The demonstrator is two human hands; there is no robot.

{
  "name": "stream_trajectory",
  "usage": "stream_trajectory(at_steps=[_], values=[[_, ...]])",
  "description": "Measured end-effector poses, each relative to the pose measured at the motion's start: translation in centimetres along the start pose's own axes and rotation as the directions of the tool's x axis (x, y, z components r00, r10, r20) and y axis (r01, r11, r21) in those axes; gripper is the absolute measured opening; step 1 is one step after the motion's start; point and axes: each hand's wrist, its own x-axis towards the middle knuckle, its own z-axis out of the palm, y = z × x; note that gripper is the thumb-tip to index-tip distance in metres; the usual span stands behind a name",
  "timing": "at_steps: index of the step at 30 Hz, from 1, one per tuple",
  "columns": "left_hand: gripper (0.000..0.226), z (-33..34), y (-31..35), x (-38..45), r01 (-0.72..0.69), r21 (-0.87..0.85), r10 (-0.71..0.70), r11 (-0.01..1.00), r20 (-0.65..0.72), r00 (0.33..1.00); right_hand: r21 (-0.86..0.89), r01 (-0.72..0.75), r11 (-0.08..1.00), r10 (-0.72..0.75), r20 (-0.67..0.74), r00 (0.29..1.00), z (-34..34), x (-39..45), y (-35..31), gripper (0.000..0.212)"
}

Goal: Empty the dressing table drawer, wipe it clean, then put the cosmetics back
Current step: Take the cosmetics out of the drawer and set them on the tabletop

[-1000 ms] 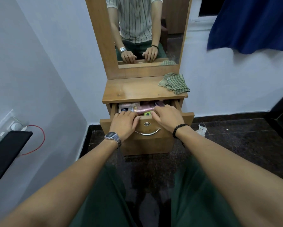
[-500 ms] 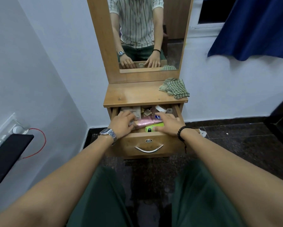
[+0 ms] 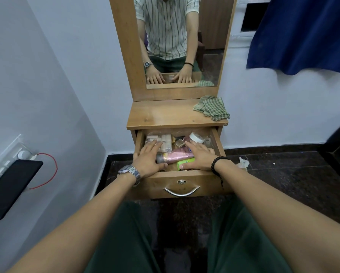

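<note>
Cosmetics fill the pulled-out drawer (image 3: 217, 141) of the dressing table (image 3: 165, 115) as you reach in with both hands; your left hand (image 3: 147, 158) lies flat, fingers straight and released, over the pale boxes (image 3: 165, 141) at the drawer's left, its thumb touching the near end of the pink tube (image 3: 175, 155); your right hand (image 3: 199, 157) lies flat too, fingers extended toward the white jar (image 3: 196, 137) at the back right, thumb resting against the green tube (image 3: 184, 163); neither hand grasps anything yet.

Both tubes lie between your hands, long axes running left to right across the drawer, the green one just in front of the pink; each sits within reach of either thumb, the pink tube's cap end nearer your left hand, the green tube nearer your right; lifting them likely calls for closing the fingers from the ends inward.

Your palms cover what lies beneath them; small dark items at the back centre are too cramped to identify; the drawer floor is hidden under the clutter; a checked cloth (image 3: 212, 108) waits on the tabletop's right rear corner, well apart from the drawer; the mirror (image 3: 182, 42) repeats both flat hands.
</note>
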Motion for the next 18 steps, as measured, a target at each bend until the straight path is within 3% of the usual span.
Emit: stream_trajectory(at_steps=[5, 10, 15, 18], values=[[0.088, 0.3, 0.4, -1.4, 0.020, -0.017, -0.019, 1.000, 0.057, 0.998, -0.033, 0.039, 0.999, -0.042, -0.082, 0.996, 1.1, 0.4, -1.1, 0.098], [0.088, 0.6, 0.6, -2.4, 0.041, -0.026, -0.039, 0.999, 0.072, 0.997, 0.070, 0.019, 0.997, -0.001, -0.253, 0.967, 1.8, 2.0, -2.8, 0.074], [0.086, 1.1, 0.9, -3.8, 0.029, -0.044, -0.025, 0.999, 0.093, 0.995, 0.149, -0.070, 0.986, 0.101, -0.212, 0.972, 2.3, 3.5, -4.3, 0.060], [0.083, 1.3, 1.0, -4.4, 0.016, -0.043, -0.012, 0.999, 0.081, 0.997, 0.325, -0.069, 0.943, 0.129, -0.165, 0.978, 3.1, 4.3, -4.9, 0.058]])
